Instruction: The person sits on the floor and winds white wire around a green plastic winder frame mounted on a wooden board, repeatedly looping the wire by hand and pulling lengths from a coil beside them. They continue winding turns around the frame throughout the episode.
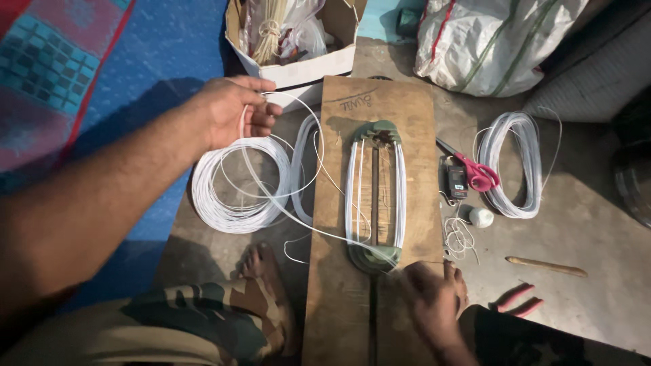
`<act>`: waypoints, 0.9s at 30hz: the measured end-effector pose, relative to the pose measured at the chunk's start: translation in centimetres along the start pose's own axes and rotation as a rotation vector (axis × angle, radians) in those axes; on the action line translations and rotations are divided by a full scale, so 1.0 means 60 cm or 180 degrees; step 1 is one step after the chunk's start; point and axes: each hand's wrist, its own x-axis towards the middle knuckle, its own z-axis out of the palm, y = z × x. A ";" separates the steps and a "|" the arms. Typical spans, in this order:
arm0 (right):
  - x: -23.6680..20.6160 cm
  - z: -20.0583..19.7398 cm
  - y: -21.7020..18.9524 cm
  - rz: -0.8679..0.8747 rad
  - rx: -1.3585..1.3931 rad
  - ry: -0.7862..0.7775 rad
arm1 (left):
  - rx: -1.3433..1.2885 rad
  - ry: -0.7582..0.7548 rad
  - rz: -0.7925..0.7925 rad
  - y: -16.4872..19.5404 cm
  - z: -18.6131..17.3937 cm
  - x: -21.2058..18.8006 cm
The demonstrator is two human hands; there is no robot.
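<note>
Left hand (230, 112) grip pinching white cord (271, 193); blurred right hand (434, 298) grip on winding frame (375, 196), closure unclear

Bare forearms and hands (234, 112), camouflage-patterned trousers (203, 322) in green, brown and tan, one bare foot (261, 268).

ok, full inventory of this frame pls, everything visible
wooden board: 1, brown, centre, lying on the floor
winding frame: 1, green ends, on the board, wrapped in white cord
cord coils: 3, white, two left of the board, one at right
scissors: 1, pink handles, right of the board
small device: 1, dark, beside the scissors
thread ball: 1, white, right of the board
stick: 1, wooden, floor at right
pliers handles: pink, lower right
cardboard box: 1, top centre
sack: 1, white, top right
mat: blue and red, left
left hand: holding a cord strand
right hand: at the frame's near end, blurred
foot: bare, left of the board
</note>
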 end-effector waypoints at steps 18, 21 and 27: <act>0.207 0.076 0.126 0.1757 0.0221 -0.0190 | 0.1025 -0.0596 0.1175 0.003 0.166 0.015; 0.192 0.079 0.136 0.1819 0.0226 -0.0077 | 0.0319 -0.0469 0.1285 -0.003 0.202 -0.004; 0.192 0.081 0.142 0.1569 0.0481 0.0134 | 0.0268 -0.0068 0.1121 -0.042 0.256 -0.054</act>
